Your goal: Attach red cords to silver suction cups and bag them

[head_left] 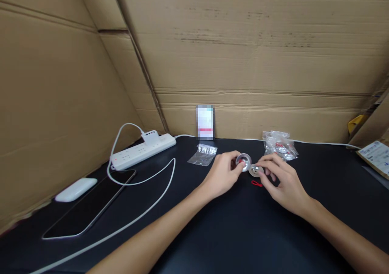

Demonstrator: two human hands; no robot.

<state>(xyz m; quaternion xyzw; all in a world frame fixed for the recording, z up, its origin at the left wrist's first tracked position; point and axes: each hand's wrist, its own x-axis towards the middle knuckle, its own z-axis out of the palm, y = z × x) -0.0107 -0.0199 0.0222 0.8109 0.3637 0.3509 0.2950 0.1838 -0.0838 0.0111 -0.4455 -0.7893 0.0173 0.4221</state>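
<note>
My left hand [223, 174] is closed in a pinch on a small round silver part [243, 160] with a red spot inside. My right hand [281, 180] pinches a second round silver part [255, 170] right beside the first; the two parts touch or nearly touch. Both hands hover just above the black table [231, 233] near its middle. A small red loop [257, 183] lies on the table under my right fingers. Behind my right hand sits a clear plastic bag [279, 145] with several more silver and red parts.
An empty clear bag [203, 154] lies left of my hands. A white power strip [142, 150] with a white cable [146, 209], a dark phone [88, 207] and a white case [75, 189] occupy the left. Cardboard walls [258, 55] enclose the table. A small card [205, 122] leans at the back.
</note>
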